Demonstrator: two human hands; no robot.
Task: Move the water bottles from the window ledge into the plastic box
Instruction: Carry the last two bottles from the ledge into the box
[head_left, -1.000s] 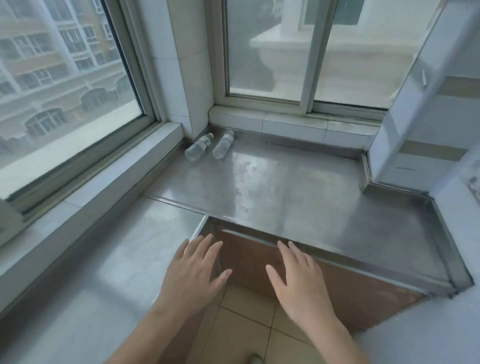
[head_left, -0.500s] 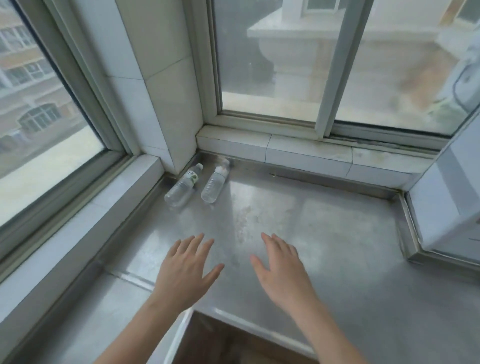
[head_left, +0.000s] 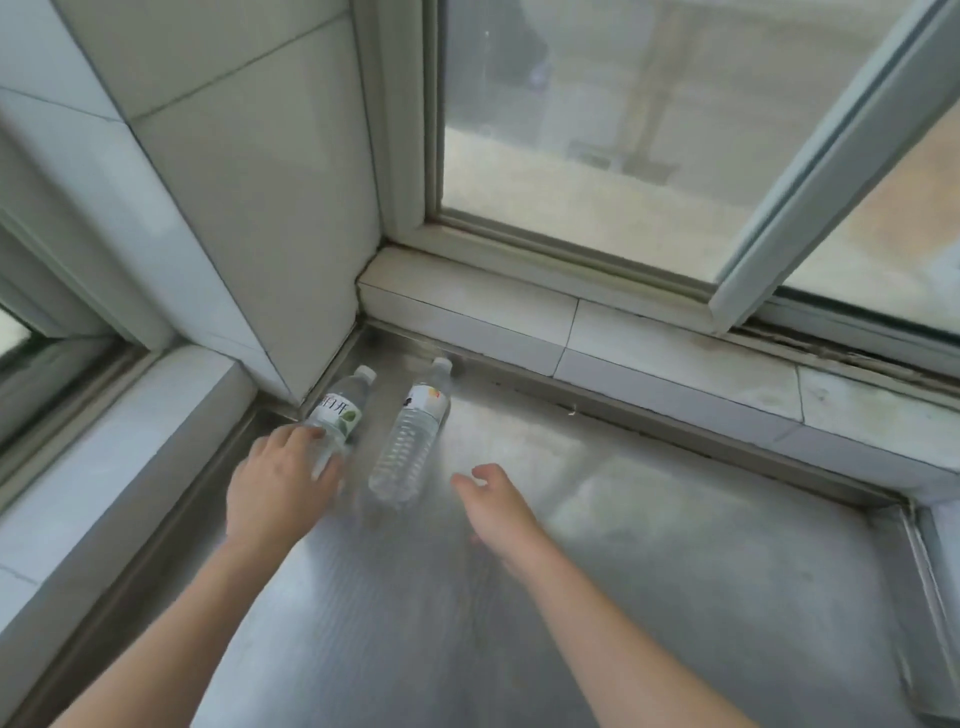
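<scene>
Two clear water bottles lie on their sides in the far left corner of the steel window ledge (head_left: 597, 545), caps pointing toward the window. The left water bottle (head_left: 340, 408) has a white and green label; my left hand (head_left: 278, 483) lies over its lower half with fingers curled around it. The right water bottle (head_left: 410, 441) has a white label with an orange mark. My right hand (head_left: 496, 501) hovers just right of that bottle's base, fingers apart and slightly bent, holding nothing. No plastic box is in view.
A tiled pillar (head_left: 249, 218) stands in the corner directly behind the bottles. A raised tiled sill (head_left: 649, 343) and the window frame (head_left: 571, 249) run along the back. Another sill (head_left: 130, 441) borders the left side.
I have leaned in toward the corner. Both hands moved forward; the left hand has come down onto the left bottle and the right hand has reached beside the right bottle.
</scene>
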